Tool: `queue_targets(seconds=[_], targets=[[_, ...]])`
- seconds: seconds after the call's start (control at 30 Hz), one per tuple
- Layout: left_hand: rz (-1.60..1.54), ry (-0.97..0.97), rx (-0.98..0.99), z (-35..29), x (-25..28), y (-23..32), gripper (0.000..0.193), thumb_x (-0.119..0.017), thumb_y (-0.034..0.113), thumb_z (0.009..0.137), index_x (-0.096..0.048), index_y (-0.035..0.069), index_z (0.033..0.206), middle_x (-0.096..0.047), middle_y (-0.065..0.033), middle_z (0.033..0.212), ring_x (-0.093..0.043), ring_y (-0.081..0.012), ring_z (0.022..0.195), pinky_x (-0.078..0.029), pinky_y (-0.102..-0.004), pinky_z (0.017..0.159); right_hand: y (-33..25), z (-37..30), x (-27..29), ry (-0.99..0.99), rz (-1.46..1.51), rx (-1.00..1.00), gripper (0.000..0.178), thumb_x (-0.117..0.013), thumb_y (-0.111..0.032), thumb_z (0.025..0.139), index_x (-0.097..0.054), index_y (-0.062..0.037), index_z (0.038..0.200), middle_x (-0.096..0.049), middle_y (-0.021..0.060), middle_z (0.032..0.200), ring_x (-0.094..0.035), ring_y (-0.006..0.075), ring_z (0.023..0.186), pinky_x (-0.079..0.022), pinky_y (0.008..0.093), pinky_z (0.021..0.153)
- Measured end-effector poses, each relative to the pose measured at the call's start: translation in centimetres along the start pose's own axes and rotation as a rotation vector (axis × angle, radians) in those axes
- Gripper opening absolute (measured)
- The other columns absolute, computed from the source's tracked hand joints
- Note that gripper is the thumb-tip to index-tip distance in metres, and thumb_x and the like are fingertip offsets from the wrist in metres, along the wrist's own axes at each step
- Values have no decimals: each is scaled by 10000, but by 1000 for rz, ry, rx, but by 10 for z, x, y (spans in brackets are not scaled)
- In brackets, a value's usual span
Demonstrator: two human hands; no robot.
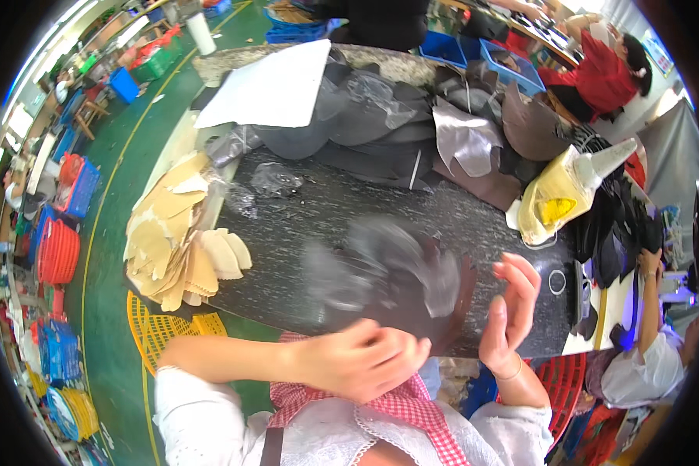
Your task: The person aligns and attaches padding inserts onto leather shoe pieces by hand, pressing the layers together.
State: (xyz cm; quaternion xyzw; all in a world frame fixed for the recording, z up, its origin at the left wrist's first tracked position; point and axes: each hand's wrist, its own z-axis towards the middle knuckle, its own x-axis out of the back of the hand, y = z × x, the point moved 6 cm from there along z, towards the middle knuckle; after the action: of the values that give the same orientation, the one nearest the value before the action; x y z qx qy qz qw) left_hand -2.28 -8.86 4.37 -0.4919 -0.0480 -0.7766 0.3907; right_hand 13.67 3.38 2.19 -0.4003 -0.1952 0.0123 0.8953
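My left hand [365,359] is in front of my chest at the table's near edge, fingers curled in and slightly blurred; whether they hold anything is hidden. To its right, my right hand [512,311] stands raised with thumb and fingers apart, nothing seen in it. Between and beyond the hands, a dark, leather-like cut piece [388,311] lies on the speckled black tabletop [287,233]. Over it is a grey, shiny shape [384,248] smeared by motion; its kind cannot be made out. A brown edge [466,299] shows beside my right hand.
Cream cut pieces [171,233] are heaped at the left edge. Dark pieces [349,116] line the back, with a white sheet [276,85] and crumpled clear plastic [276,180]. A yellowish squeeze bottle [559,198] leans at the right. Other people [602,70] work nearby.
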Motion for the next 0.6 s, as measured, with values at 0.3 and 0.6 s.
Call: queue_targets(seconds=[0.3, 0.6], targets=[[225, -161, 694, -89, -24, -232, 296, -662, 193, 735, -628, 57, 996, -612, -106, 758, -570, -313, 725, -446, -422, 727, -4, 49, -44, -583, -235, 215, 357, -667, -65, 771, -595, -16, 1117, -489, 188, 1279, -514, 345, 1115, -404, 406, 935], [1, -396, 1209, -189, -80, -345, 569, -549, 293, 833, -449, 72, 1348, -506, -198, 1242, -476, -351, 1164, -396, -436, 972, 127, 190, -236, -385, 547, -632, 497, -654, -262, 880, -496, 49, 1235, -544, 164, 1206, -566, 213, 1076, -493, 323, 851]])
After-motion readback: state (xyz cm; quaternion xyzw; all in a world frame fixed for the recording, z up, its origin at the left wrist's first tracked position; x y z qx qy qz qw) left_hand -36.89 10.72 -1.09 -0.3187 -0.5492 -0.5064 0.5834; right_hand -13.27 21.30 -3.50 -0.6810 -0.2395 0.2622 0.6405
